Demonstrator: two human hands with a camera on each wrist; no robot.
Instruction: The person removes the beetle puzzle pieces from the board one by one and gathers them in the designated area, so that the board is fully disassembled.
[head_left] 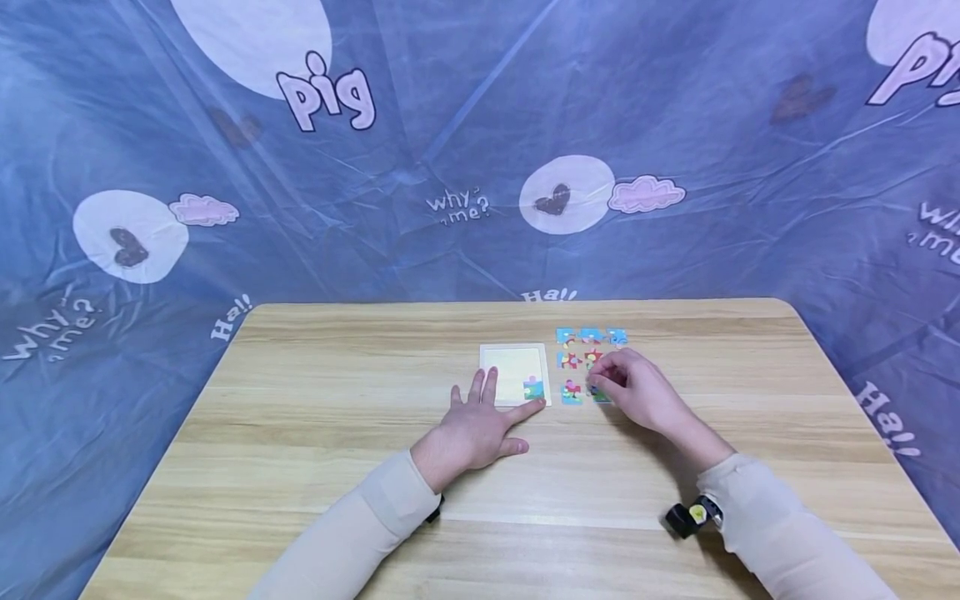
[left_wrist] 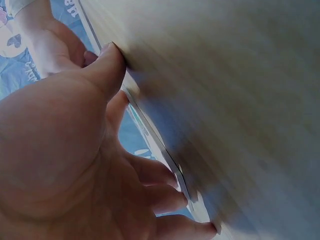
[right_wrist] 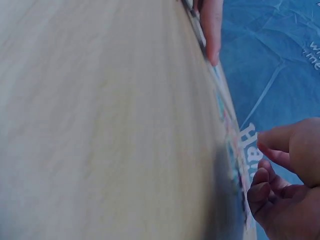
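Note:
A shallow pale puzzle tray [head_left: 491, 350] lies flat on the table, with one green and blue jigsaw piece [head_left: 533, 390] in its near right corner. My left hand [head_left: 476, 429] is spread over the tray's near left part, its fingertips on the frame and forefinger along the near edge. In the left wrist view, the left fingers [left_wrist: 155, 172] lie against the tray's edge. Just above the loose pieces at the right is my right hand [head_left: 637, 385], fingers bent over a green piece [head_left: 602, 395]. In the right wrist view, no piece shows between the right fingertips [right_wrist: 262, 175].
Several loose jigsaw pieces [head_left: 591, 335] lie in rows right of the tray; the right hand hides part of them. The wooden table [head_left: 337, 358] runs back to a blue printed cloth [head_left: 420, 250]. A black wrist device [head_left: 684, 520] hangs below the right sleeve.

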